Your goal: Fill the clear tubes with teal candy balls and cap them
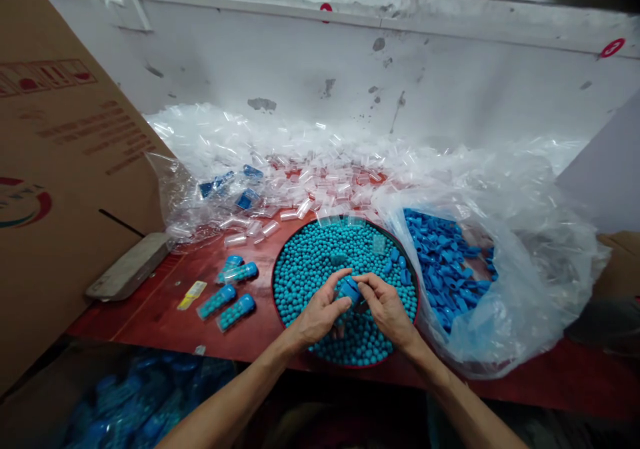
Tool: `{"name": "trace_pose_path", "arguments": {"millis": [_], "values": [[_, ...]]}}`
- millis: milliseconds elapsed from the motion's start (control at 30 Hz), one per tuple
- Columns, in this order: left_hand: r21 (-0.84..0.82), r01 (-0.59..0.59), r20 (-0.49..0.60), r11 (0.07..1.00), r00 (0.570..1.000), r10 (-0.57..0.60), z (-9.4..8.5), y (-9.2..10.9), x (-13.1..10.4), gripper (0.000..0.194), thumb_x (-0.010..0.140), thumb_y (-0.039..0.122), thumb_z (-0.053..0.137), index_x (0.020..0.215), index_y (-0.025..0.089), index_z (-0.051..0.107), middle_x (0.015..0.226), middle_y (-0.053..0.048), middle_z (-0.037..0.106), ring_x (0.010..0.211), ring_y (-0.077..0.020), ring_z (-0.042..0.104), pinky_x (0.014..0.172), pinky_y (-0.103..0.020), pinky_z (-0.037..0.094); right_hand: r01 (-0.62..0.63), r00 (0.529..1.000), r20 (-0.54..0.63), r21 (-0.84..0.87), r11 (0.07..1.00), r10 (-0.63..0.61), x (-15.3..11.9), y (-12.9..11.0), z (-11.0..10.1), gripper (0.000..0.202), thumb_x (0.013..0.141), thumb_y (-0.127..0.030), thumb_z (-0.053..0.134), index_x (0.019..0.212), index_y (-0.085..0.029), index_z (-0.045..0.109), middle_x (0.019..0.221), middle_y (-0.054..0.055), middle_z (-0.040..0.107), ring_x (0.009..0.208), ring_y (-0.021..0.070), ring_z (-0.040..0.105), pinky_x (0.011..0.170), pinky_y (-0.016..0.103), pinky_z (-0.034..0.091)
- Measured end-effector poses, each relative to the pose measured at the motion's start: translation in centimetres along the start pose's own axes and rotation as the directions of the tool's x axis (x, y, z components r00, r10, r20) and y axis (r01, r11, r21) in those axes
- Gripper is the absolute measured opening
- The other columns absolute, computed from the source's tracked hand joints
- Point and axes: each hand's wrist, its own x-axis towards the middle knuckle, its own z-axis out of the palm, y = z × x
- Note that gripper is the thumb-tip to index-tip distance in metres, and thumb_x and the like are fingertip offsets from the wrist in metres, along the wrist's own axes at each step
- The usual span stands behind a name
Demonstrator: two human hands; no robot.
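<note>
Above a round tray (274, 282) of small turquoise balls (320, 249), my left hand (320, 309) is closed around a small container with a blue cap (349, 290). From the other side, my right hand (387, 306) pinches the blue cap between thumb and fingers. The container's lower part is mostly hidden by my hands. Several blue caps (395, 262) lie on the balls at the tray's right, beside a clear piece (379, 243). Left of the tray, several filled clear containers with blue caps (236, 312) lie on the red table (165, 326).
Clear plastic tubes (300, 209) are heaped behind the tray, against the wall. At right, a clear bag (530, 329) holds loose blue caps (445, 262). A cardboard box (75, 169) and a grey block (130, 266) stand left. Below the table edge are more filled containers (135, 402).
</note>
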Motion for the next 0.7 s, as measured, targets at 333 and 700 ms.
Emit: {"name": "trace_pose_path", "arguments": {"millis": [333, 700], "values": [[-0.091, 0.065, 0.066, 0.994, 0.996, -0.059, -0.32, 0.34, -0.17, 0.055, 0.077, 0.029, 0.050, 0.126, 0.025, 0.026, 0.051, 0.009, 0.041, 0.033, -0.0044, 0.046, 0.030, -0.010, 0.029, -0.033, 0.999, -0.005, 0.176, 0.984, 0.035, 0.13, 0.66, -0.12, 0.023, 0.077, -0.031, 0.049, 0.096, -0.020, 0.059, 0.085, 0.002, 0.060, 0.068, 0.0118, 0.054, 0.062, 0.023, 0.046], [-0.062, -0.010, -0.014, 0.998, 1.000, 0.009, 0.00, 0.02, -0.23, 0.046, 0.076, 0.032, 0.050, 0.118, 0.023, 0.034, 0.055, 0.009, 0.041, 0.033, -0.0022, 0.039, 0.031, -0.012, 0.029, -0.035, 0.999, 0.026, 0.172, 0.985, 0.031, 0.20, 0.52, -0.39, 0.022, 0.078, -0.029, 0.049, 0.093, -0.018, 0.060, 0.077, 0.001, 0.060, 0.067, 0.0119, 0.055, 0.066, 0.026, 0.047]]}}
